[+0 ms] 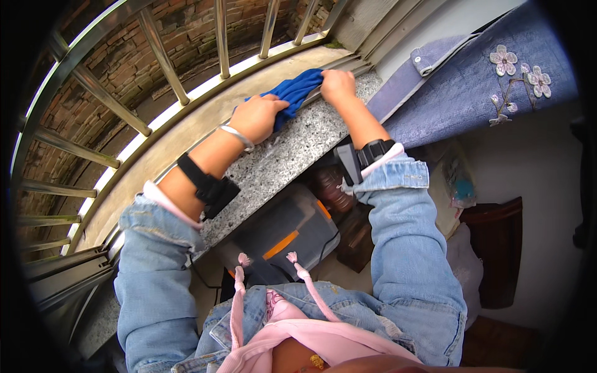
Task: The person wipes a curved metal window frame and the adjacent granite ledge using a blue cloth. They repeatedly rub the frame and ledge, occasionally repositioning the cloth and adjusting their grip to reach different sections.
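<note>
A bunched blue cloth lies across the window track between the speckled granite sill and the outer ledge. My left hand rests on the cloth's near-left end, its fingers spread over the fabric and the thumb pointing right. At the far right end, my right hand grips a corner of it with curled fingers. Part of the cloth is hidden under my left hand. A silvery bangle circles my left wrist, and both forearms carry black straps.
Metal railing bars curve beyond the beige ledge, with a brick wall behind. A blue curtain with embroidered flowers hangs at the right. Beneath the sill stands a dark storage box with orange latches.
</note>
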Demonstrator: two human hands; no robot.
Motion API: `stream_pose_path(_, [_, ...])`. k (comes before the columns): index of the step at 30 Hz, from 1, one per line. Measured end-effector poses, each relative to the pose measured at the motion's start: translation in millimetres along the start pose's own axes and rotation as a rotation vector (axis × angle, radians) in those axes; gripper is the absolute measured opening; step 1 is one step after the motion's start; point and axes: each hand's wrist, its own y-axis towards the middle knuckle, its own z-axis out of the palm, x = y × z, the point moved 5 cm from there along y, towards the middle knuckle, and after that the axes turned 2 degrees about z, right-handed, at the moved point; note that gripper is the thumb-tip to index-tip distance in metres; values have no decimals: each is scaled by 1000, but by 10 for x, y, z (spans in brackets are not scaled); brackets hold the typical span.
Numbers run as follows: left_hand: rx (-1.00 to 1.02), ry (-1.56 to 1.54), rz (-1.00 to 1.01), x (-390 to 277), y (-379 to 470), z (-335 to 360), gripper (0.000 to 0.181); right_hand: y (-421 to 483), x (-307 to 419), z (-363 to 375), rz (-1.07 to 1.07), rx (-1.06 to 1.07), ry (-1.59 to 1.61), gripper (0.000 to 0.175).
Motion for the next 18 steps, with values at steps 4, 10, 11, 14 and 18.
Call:
stream_pose_path(4, [50, -114, 18, 168, -243, -150, 40, -186, 449, -223, -49, 85, -34, 19])
stream_pose_path(10, [89, -254, -95, 415, -976, -481, 40, -671, 1367, -370, -158, 223, 1, 21])
stream_pose_path(11, [86, -247, -139, 463, -1128, -542, 41, -795, 1564, -414, -205, 189, 38, 20])
stream_pose_path(14, [79, -250, -194, 517, -1635, -784, 41, -1219, 2284, -531, -319, 200, 211, 17])
stream_pose_path(18, [124, -265, -375, 641, -2148, -1022, 38, -1595, 2806, -584, -514, 243, 368, 19])
